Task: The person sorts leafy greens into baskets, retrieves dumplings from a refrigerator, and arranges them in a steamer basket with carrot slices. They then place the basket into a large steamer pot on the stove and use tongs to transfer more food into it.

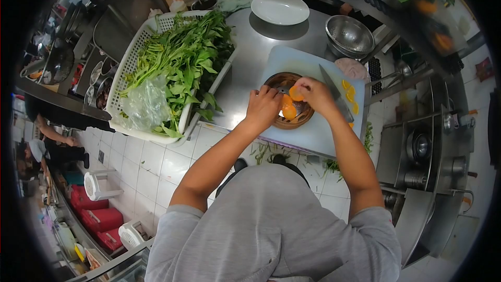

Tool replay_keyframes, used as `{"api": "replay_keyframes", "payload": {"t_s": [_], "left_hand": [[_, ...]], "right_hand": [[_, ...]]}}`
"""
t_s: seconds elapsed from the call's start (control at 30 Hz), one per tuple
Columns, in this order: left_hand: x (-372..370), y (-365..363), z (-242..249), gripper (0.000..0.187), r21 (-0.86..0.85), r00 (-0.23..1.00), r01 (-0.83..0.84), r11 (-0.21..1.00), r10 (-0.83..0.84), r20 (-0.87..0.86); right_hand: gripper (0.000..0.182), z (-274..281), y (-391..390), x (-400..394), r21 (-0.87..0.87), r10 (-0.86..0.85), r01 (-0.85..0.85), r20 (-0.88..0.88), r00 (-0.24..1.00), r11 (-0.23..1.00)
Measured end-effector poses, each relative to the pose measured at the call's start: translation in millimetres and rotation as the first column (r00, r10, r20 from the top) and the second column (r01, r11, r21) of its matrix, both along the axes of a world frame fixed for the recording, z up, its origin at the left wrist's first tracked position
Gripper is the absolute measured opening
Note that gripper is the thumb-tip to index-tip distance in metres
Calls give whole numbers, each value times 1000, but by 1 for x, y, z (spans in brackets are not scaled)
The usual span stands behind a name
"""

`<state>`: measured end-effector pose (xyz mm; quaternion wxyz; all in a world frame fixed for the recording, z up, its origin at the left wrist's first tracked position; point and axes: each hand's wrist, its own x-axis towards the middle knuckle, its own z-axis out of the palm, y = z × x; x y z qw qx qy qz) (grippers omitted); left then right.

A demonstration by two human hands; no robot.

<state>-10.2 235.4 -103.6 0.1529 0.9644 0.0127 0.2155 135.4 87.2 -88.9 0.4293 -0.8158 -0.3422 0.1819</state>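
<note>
A round brown bowl [294, 125] rests on the pale blue cutting board [283, 58], with orange slices [288, 108] inside it. My right hand [313, 93] pinches an orange slice [296, 93] over the bowl's upper part. At the bowl's left side, my left hand [264, 105] has its fingers bent at the rim and against the slices; whether it grips one is hidden. A knife [336, 92] lies on the board right of the bowl. Beside the blade is a row of yellow-orange slices [348, 96].
A white basket [116, 97] of leafy greens [182, 57] and a plastic bag [147, 105] stands left. Behind the board are a white oval plate [280, 8] and metal colanders [350, 35]. Another person's arm [49, 129] shows at far left, beyond stools [99, 185].
</note>
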Motion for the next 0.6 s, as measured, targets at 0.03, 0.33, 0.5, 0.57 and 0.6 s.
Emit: {"api": "replay_keyframes", "payload": {"t_s": [0.03,0.33,0.5,0.57,0.6], "left_hand": [[3,0,-4,26,42,1000,-2,999,3,-30],[15,-4,8,36,44,957,-4,999,17,-289],[23,-4,9,33,-46,929,-48,998,28,-368],[23,-3,15,27,-154,913,-70,986,2,-408],[20,-3,17,27,-153,913,-70,986,1,-408]], "right_hand": [[14,3,-2,3,57,-38,45,-125,991,997],[45,34,-2,-22,-539,185,-149,14,983,829],[38,17,11,-40,-667,283,-27,279,917,744],[35,16,9,-35,-654,325,-92,244,914,751],[35,18,6,-33,-654,325,-92,244,914,751]]}}
